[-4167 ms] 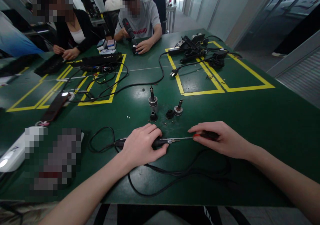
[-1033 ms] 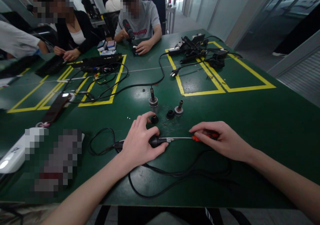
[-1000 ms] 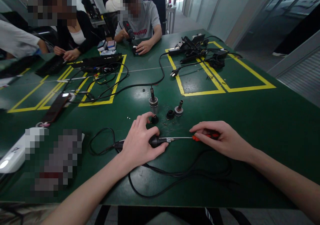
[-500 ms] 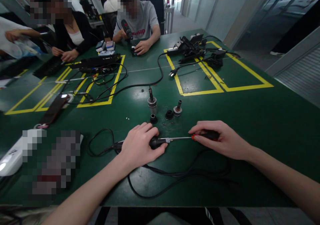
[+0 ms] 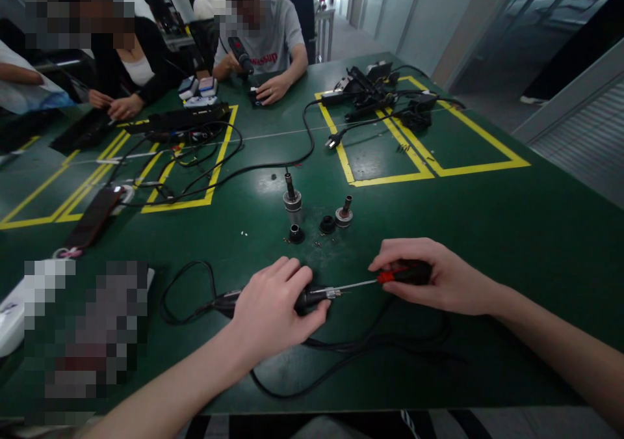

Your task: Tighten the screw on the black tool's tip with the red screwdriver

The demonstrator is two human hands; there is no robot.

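Green table (image 5: 487, 231): left hand (image 5: 273, 305) clasps soldering iron (image 5: 312, 294), right hand (image 5: 433, 276) pinches screwdriver (image 5: 390, 275).

glossy green table (image 5: 487, 231), metal screwdriver shaft (image 5: 355, 285)

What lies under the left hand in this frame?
The left hand covers a black corded tool handle lying on the green table; its cord trails out leftward. The handle's middle is hidden beneath the palm.

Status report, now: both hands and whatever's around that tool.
Left hand clamps corded tool to table. Right hand holds screwdriver, tip at tool's front. Loose fittings beyond, untouched.
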